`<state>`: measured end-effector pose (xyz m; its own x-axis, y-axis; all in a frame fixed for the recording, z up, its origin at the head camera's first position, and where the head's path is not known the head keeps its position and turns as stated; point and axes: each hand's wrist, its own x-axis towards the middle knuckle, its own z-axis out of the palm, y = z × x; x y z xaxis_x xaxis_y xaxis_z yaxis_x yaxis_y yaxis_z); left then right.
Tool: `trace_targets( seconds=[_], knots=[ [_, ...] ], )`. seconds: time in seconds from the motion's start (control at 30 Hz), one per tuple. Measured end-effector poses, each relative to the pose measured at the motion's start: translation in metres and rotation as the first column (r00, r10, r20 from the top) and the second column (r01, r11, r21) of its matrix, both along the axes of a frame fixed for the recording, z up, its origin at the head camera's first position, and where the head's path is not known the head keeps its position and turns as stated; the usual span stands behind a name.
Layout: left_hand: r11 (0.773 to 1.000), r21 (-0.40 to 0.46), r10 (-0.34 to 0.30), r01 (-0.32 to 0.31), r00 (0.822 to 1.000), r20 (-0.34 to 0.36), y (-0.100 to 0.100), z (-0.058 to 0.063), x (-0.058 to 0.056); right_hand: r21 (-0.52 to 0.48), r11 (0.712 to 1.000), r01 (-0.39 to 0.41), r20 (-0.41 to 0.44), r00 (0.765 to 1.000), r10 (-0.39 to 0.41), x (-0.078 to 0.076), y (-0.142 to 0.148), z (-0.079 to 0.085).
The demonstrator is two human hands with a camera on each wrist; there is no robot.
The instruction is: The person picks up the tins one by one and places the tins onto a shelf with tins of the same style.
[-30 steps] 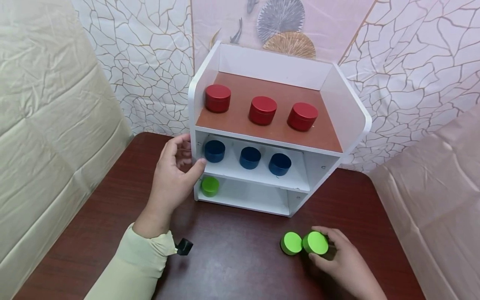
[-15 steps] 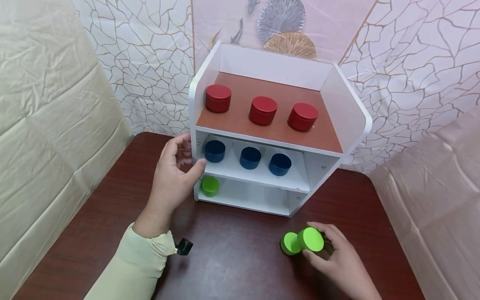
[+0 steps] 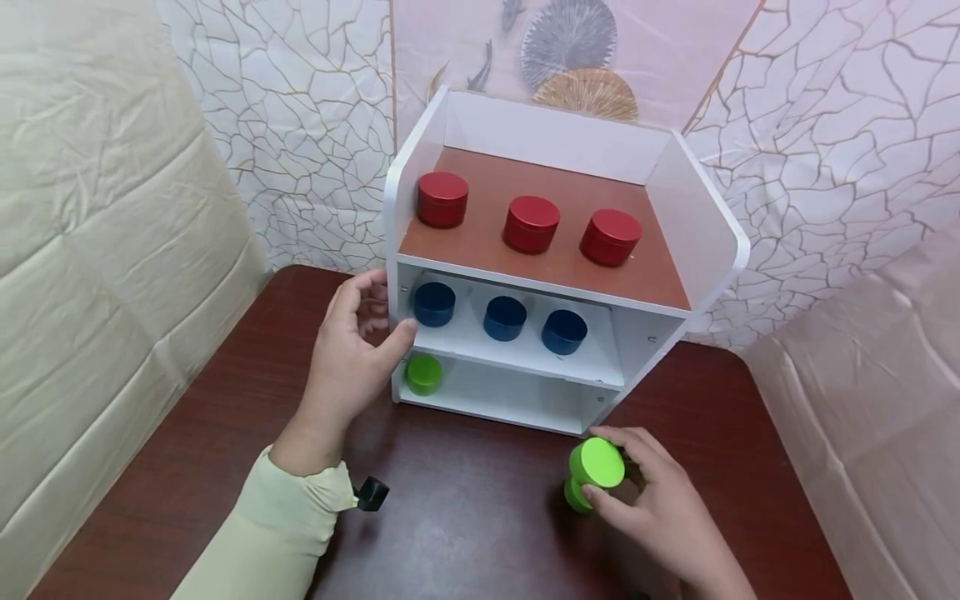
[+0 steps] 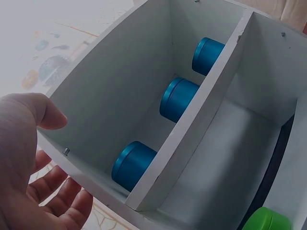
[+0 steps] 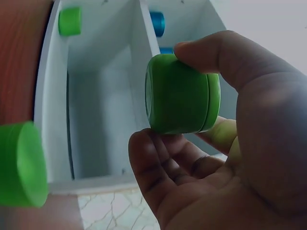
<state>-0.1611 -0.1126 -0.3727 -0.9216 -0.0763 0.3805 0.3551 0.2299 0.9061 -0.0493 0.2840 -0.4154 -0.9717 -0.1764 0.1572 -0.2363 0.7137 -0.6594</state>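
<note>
My right hand (image 3: 652,492) pinches a round green tin (image 5: 180,96) between thumb and fingers, raised over the table. Behind and below it, a second green tin (image 3: 576,497) stands on the table, partly hidden by the held one in the head view. With its thumb at the front edge and fingers behind the side panel, my left hand (image 3: 352,346) grips the left side of a small white shelf unit (image 3: 652,346). A third green tin (image 3: 423,374) sits at the left end of the bottom shelf.
Three blue tins (image 3: 505,318) stand in a row on the middle shelf. On the brown top board are three red tins (image 3: 531,225). The dark wood table (image 3: 450,500) carries the unit, with patterned cloth (image 3: 300,125) hung behind it.
My right hand has lifted the green tin and carried it left and forward, over the other green tin. The left hand keeps its grip on the shelf unit. The head view has shifted slightly.
</note>
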Motion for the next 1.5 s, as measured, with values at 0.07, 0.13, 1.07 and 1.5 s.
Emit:
trace_targets(
  seconds=[0.07,0.13,1.07,1.5],
  knots=[
    [1.000,-0.003,0.000,0.000,1.000,0.000,0.000,0.000,0.000,-0.002,1.000,-0.007,0.020,1.000,0.007,-0.003,-0.005,0.004],
    [1.000,-0.002,-0.003,0.003,1.000,-0.003,0.000,0.000,0.000,-0.005,1.000,-0.026,0.022,0.999,0.026,-0.007,-0.010,0.007],
    [1.000,-0.001,0.004,-0.004,1.000,-0.009,0.000,0.000,0.000,0.088,0.976,-0.201,0.069,0.978,0.195,-0.072,-0.060,0.017],
    [1.000,-0.014,0.007,-0.007,1.000,-0.013,-0.001,-0.001,-0.002,0.123,0.951,-0.282,0.131,0.955,0.266,-0.106,-0.082,0.001]
  ],
)
